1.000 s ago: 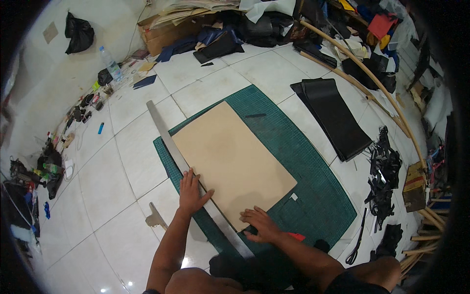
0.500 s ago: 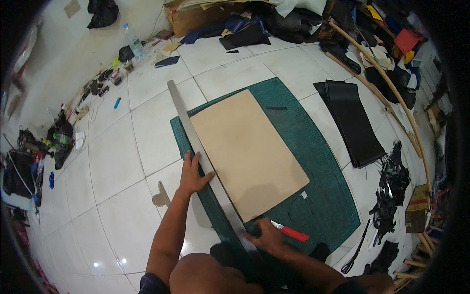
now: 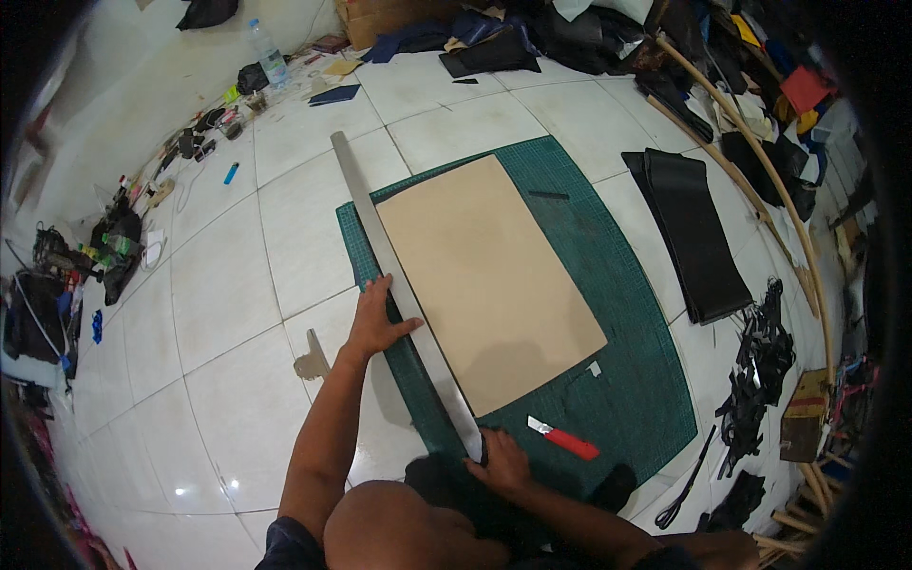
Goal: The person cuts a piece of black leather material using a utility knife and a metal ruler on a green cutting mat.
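Note:
A long metal ruler (image 3: pixel 397 283) lies along the left edge of a tan rectangular sheet (image 3: pixel 489 285), on top of a green cutting mat (image 3: pixel 636 380). My left hand (image 3: pixel 373 326) presses on the ruler about midway, thumb and fingers spread. At the ruler's near end, my right hand (image 3: pixel 502 464) is closed around the tip, its fingers partly hidden underneath. A red utility knife (image 3: pixel 567 440) with its blade out rests on the mat, right of my right hand and apart from it.
Folded black strips (image 3: pixel 689 233) lie to the mat's right, with black scraps (image 3: pixel 755 380) and scissors (image 3: pixel 686 489) nearer me. A metal tool (image 3: pixel 312 359) lies left of my forearm. Bamboo poles (image 3: pixel 750 142) and heaped materials line the right side; a bottle (image 3: pixel 269 59) stands far left.
My right hand has moved nearer me along the ruler, from beside the sheet's near corner to the ruler's end. My left hand stays on the ruler. The whole view has shifted slightly.

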Available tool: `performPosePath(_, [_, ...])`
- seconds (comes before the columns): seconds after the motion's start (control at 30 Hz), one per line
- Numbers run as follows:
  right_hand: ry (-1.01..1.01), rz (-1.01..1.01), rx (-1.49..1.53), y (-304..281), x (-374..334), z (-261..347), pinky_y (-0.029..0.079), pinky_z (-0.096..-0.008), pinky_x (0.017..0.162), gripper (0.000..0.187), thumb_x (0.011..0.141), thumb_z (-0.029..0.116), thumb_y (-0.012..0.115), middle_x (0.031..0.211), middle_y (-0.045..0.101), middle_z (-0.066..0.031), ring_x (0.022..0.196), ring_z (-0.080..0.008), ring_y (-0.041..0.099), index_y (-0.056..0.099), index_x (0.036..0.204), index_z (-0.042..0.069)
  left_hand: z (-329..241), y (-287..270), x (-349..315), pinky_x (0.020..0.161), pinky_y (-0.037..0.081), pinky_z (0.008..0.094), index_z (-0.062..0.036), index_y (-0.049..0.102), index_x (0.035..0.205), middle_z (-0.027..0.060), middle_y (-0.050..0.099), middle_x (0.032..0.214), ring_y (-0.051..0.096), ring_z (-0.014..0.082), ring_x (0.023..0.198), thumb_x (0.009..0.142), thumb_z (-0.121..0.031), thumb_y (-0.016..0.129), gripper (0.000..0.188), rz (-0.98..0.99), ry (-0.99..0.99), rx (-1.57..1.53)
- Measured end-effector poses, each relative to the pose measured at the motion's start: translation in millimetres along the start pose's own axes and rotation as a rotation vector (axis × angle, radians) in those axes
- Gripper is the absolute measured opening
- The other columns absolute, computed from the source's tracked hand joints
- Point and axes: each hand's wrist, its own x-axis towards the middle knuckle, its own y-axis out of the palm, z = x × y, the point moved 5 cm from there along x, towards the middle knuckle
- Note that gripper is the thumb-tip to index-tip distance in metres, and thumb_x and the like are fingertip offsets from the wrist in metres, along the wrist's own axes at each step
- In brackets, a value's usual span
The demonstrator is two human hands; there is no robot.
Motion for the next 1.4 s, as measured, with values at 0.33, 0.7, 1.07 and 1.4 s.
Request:
performPosePath(0.33, [-0.059,-0.007,0.015,-1,-1,5,0.049,-0.048,0.086,0.06,0.083,0.034,0.074,0.107,0.057,-0.0184,0.103,-0.0378,0.057,0.049,0.13,0.006,-5,-5,3,0.117,0.024,0.0503,0.0048,0.031,0.145,0.0296,0.04,0.143,0.03,0.0482,0.139,0.068,-0.042,0.086,0.105,-0.014,0.028,0.003])
performPosePath(0.7, [0.342,-0.766,0.224,-165,53,-114,0.048,-0.0449,0.09,0.057,0.086,0.035,0.072,0.115,0.055,-0.0195,0.104,-0.0348,0.058,0.054,0.128,0.003,-60,20,-10,0.114,0.023,0.0572,-0.0011,0.042,0.144,0.0331,0.025,0.153,0.022,0.0504,0.142,0.073,-0.051,0.078,0.094,-0.046,0.155,0.34])
performPosePath(1.07, [0.298,-0.83,0.364,-153,68,-165,0.048,-0.0455,0.089,0.065,0.082,0.043,0.075,0.114,0.06,-0.0205,0.104,-0.0338,0.059,0.058,0.129,0.002,-46,34,4,0.117,0.023,0.0516,0.0065,0.037,0.144,0.0319,0.019,0.155,0.019,0.0486,0.144,0.073,-0.043,0.08,0.097,0.02,0.171,0.281])
performPosePath(1.4, [0.31,-0.825,0.325,-155,75,-172,0.048,-0.0407,0.082,0.046,0.087,0.038,0.071,0.098,0.058,-0.0105,0.095,-0.028,0.058,0.064,0.124,0.012,-61,31,4,0.115,0.027,0.0511,0.0077,0.036,0.144,0.0308,0.018,0.154,0.021,0.0467,0.143,0.072,-0.039,0.082,0.098,0.071,0.141,0.224])
